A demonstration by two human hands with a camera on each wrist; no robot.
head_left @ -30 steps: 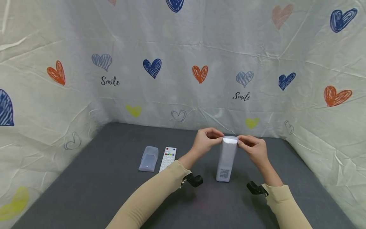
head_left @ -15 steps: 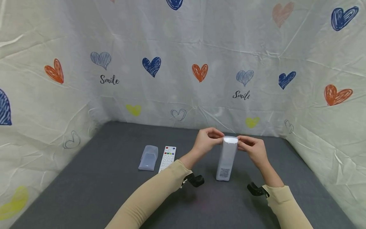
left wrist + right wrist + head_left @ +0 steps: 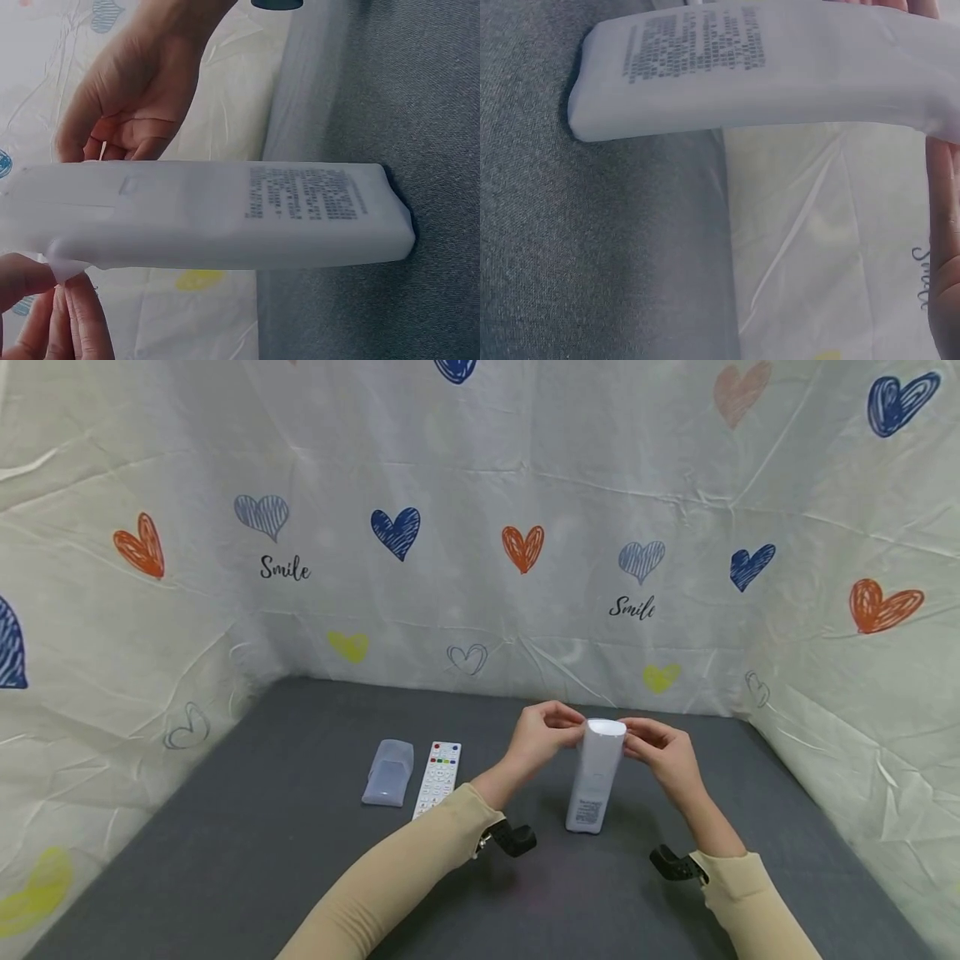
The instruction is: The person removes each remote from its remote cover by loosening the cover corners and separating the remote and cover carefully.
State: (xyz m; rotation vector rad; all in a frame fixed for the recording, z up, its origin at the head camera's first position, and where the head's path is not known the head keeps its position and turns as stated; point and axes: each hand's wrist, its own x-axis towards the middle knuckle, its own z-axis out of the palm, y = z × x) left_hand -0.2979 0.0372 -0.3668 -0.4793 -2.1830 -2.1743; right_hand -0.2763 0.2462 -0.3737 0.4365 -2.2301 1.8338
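Observation:
A white remote control [image 3: 600,768] stands upright on its lower end, inside a translucent cover [image 3: 330,255]. Printed text on its back shows through the film. At its upper left side, my left hand [image 3: 542,735] pinches a loose edge of the cover between thumb and fingers. My right hand [image 3: 670,758] pinches the opposite upper edge, its fingertips partly hidden behind the cover in the right wrist view. The remote's rounded white top shows between the two hands.
To the left lie a second translucent cover [image 3: 388,773] and a white remote with coloured buttons [image 3: 439,775], its lower end hidden by my left sleeve [image 3: 420,852]. A heart-printed cloth [image 3: 465,602] backs the grey table [image 3: 225,860].
The clear rim visible behind the standing remote's top shows less than before. Both hands stay at its upper edges with barely any shift. The head view has tilted slightly.

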